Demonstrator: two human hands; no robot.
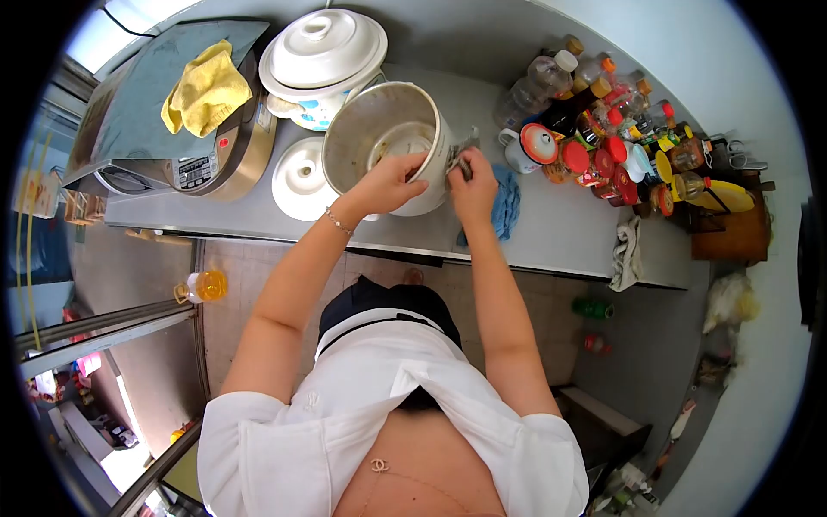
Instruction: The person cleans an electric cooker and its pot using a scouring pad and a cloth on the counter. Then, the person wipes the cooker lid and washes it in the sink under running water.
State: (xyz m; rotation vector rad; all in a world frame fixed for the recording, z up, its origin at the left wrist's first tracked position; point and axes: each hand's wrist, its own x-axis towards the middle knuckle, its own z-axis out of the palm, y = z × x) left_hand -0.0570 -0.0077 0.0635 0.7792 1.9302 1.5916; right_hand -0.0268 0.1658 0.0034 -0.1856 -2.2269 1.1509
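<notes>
A deep, light-coloured pot point(345, 129) stands tilted on the grey counter, its open mouth showing a stained inside. My left hand point(394, 183) is closed on the pot's near rim, fingers reaching inside. At the pot's right outer side, my right hand point(474, 185) is closed around a dark, crumpled item point(465, 151) that I cannot make out clearly. A round white lid point(303, 178) lies left of the pot. Behind it stands a white lidded pot point(323, 52) with a blue pattern. The blue cloth point(506, 205) rests just right of my right hand.
A cooker point(228, 159) with a yellow cloth point(207, 89) on top stands at the left. Bottles and jars point(612, 159) crowd the right, beside a white mug point(517, 155). A grey cloth point(627, 254) hangs over the front edge. An oil bottle point(207, 286) is below left.
</notes>
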